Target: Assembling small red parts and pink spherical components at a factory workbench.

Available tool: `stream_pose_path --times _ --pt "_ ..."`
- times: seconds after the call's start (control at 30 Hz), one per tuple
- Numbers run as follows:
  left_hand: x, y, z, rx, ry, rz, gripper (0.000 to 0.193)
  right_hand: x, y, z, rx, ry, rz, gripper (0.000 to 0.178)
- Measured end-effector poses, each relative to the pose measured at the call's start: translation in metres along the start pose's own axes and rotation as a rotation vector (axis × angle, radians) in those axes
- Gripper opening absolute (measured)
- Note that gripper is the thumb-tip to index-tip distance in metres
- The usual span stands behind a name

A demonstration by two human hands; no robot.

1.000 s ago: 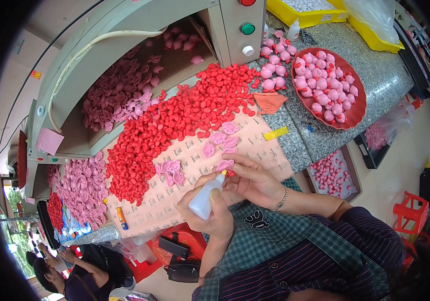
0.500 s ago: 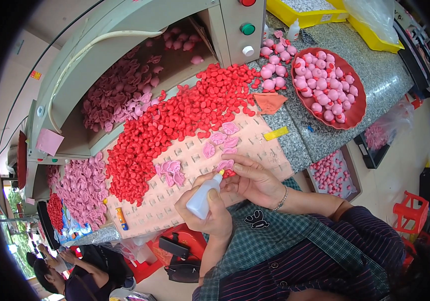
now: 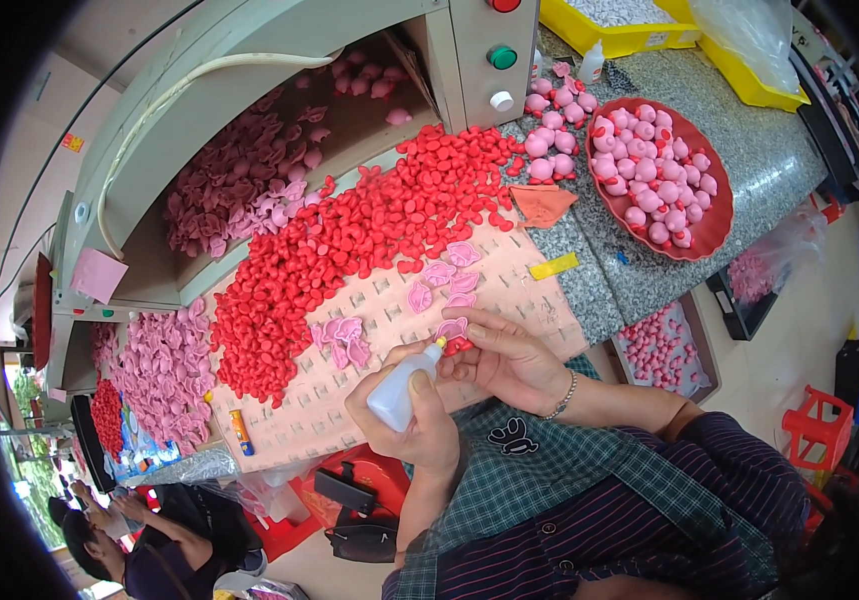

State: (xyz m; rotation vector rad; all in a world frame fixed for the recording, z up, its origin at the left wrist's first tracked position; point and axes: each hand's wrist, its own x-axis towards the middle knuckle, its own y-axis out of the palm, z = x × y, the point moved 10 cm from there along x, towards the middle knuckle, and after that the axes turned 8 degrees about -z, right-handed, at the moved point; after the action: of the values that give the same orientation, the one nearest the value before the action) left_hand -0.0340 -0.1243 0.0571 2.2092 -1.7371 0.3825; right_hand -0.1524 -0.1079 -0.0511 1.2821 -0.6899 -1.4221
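My left hand (image 3: 434,432) is closed around a translucent white squeeze bottle (image 3: 391,399) with a yellow tip. It is tilted, its tip against or very near a small red piece (image 3: 458,345). Between the fingers of my right hand (image 3: 517,366) are that red piece and a pink petal-shaped piece (image 3: 451,327). My fingers partly hide both, so how they join is unclear. Just beyond my hands, several loose pink folded pieces (image 3: 438,273) rest on the pale pink mat (image 3: 389,320). A small cluster of similar pieces (image 3: 347,341) lies further left.
Small red pieces (image 3: 279,290) are heaped across the mat. Pink pieces (image 3: 164,370) are piled at left and inside the grey machine (image 3: 474,60). A red bowl (image 3: 721,225) of pink balls stands on the granite counter (image 3: 764,150). Another person (image 3: 164,535) is at lower left.
The bottle and my left hand have shifted very slightly left. My right hand keeps the same hold on the pieces. The whole view has moved a little.
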Motion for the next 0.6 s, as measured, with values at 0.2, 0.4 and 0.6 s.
stream_pose_path --times 0.2,0.4,0.6 --pt "0.003 -0.004 -0.001 0.044 0.018 -0.01 0.023 0.0 0.001 0.0 -0.02 0.001 -0.004 0.04" --pt "0.013 -0.01 0.001 0.108 -0.063 -0.022 0.024 0.0 0.002 -0.001 -0.088 0.012 -0.019 0.038" --pt "0.016 -0.018 0.003 0.138 -0.093 -0.062 0.023 0.0 0.003 -0.002 -0.093 0.02 -0.012 0.036"
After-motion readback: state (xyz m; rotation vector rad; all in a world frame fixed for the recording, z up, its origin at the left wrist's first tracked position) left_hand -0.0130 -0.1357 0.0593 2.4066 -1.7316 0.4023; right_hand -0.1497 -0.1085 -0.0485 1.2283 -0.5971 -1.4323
